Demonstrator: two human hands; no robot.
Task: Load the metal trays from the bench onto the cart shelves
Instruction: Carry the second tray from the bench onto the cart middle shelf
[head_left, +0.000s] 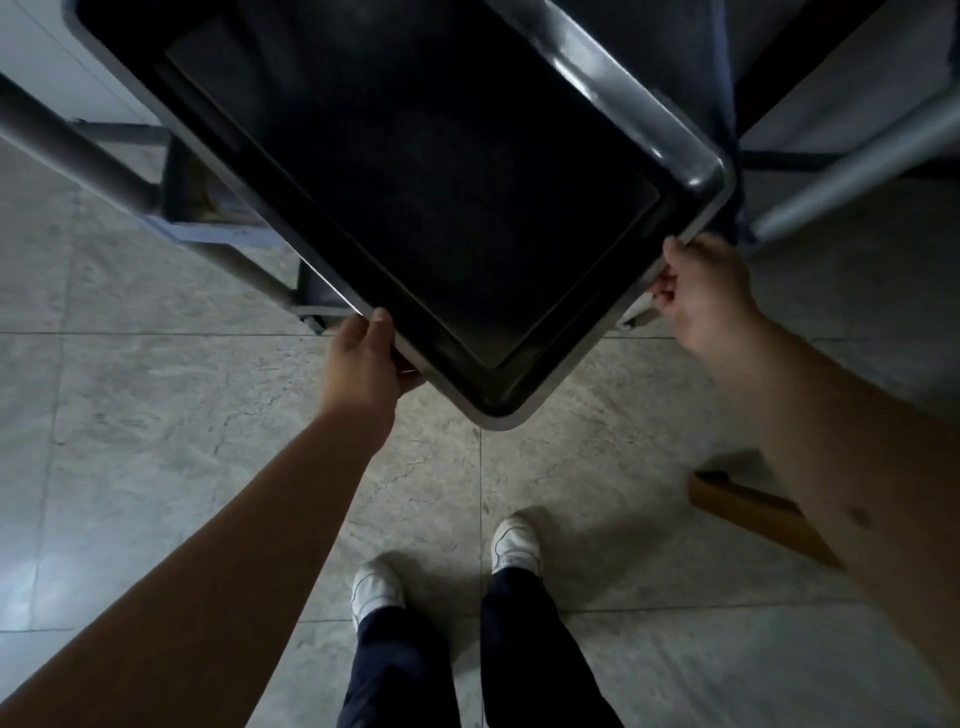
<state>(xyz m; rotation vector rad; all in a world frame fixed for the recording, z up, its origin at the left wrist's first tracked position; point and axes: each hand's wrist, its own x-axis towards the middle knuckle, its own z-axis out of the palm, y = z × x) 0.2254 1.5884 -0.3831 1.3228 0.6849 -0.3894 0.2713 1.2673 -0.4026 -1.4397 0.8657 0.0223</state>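
Nearest the camera, two dark trouser legs (467, 660) and a pair of white shoes (514, 543) are seen planted on a grey stone-tile floor (156, 467). A brown wooden piece (753, 514) lies on the tiles at the right, partly hidden behind the right forearm.

Both bare forearms are stretched forward and up from the lower corners of the view.

The left hand (363, 358) is wrapped round the lower-left edge of a dark metal tray (415, 171), thumb laid on top of the rim, fingers tucked beneath it. The right hand (701, 291) is closed on the tray's lower-right edge, near its right corner, with fingers curled under the rim.

The tray is held above the floor, turned so that one rounded corner points toward the person. Its flat inside is dark and bare; light is caught along the raised right rim.

Beyond and beneath the tray, the grey tubular frame of a cart (78, 145) is seen running diagonally at the left, with a second pale tube (857, 171) at the right. The tray's far end is carried over this frame; whether it rests on a shelf cannot be told.
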